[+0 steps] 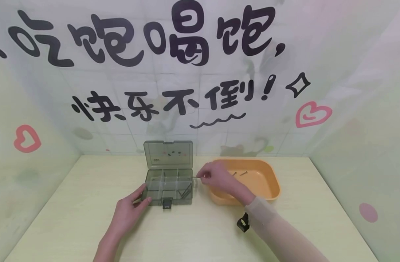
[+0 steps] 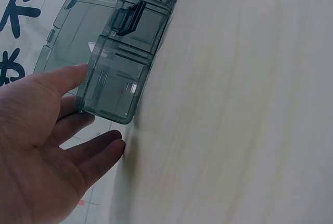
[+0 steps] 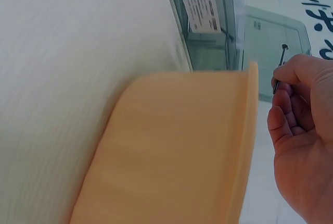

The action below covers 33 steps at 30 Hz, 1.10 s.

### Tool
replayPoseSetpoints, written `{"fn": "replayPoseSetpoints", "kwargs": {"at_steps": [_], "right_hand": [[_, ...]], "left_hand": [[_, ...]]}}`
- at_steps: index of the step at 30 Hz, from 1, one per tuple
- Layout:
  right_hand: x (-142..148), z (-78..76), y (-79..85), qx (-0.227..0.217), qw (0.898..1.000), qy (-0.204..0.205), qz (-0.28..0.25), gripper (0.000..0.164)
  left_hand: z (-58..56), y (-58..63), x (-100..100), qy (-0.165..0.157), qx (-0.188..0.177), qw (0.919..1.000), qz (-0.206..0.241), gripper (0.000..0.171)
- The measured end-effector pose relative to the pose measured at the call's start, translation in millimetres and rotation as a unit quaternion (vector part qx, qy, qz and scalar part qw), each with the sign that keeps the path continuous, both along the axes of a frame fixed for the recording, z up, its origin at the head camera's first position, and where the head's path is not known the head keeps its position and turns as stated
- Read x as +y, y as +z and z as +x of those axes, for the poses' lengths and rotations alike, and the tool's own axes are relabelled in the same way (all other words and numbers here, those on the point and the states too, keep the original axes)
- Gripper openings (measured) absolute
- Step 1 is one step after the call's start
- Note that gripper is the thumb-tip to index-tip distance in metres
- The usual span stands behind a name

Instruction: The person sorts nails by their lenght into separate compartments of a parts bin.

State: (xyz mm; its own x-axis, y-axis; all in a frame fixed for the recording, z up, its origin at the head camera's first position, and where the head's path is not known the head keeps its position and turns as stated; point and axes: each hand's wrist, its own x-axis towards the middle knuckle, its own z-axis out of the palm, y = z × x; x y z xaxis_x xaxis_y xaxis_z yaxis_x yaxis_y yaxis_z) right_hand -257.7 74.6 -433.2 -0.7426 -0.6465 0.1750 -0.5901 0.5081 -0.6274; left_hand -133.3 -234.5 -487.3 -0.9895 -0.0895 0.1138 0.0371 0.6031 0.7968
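Note:
A translucent grey-green compartment box point(image 1: 168, 201) stands on the table, its lid point(image 1: 168, 154) raised at the back. Several thin screws point(image 1: 185, 190) lie in its front right compartment. My left hand point(image 1: 129, 209) holds the box's left end between thumb and fingers; the other fingers hang loose in the left wrist view. Between thumb and index finger, my right hand point(image 3: 307, 99) pinches a screw point(image 3: 284, 54), its head pointing away from the fingers. This hand is just right of the box, above the left rim of an orange tray point(image 1: 274, 182).
Loose screws point(image 1: 244, 173) lie in the orange tray. A black latch point(image 1: 167, 203) hangs at the box's front. Behind stands a white wall sheet point(image 1: 200, 83) with black lettering. A black strap piece point(image 1: 243, 222) sits by the right wrist.

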Motion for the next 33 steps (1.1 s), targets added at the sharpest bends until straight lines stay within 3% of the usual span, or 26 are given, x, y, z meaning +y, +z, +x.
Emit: {"fn": "replayPoseSetpoints", "kwargs": {"at_steps": [5, 11, 20, 33], "right_hand": [[-12, 9.3, -1.1, -0.039, 0.999, 0.03, 0.01, 0.017], [-25, 13.9, -1.4, 0.003, 0.997, 0.055, 0.053, 0.019], [-34, 14.6, -4.6, 0.048, 0.993, 0.087, 0.064, 0.02], [-47, 17.5, -5.7, 0.05, 0.986, 0.092, 0.131, 0.017]], "left_hand": [[-0.2, 0.8, 0, -0.001, -0.004, 1.0, 0.001, 0.06], [-0.3, 2.2, 0, 0.002, -0.009, 1.0, 0.001, 0.06], [0.0, 2.2, 0, 0.001, -0.008, 1.0, 0.003, 0.06], [-0.1, 2.2, 1, 0.006, -0.011, 0.9999, -0.001, 0.06]]}}
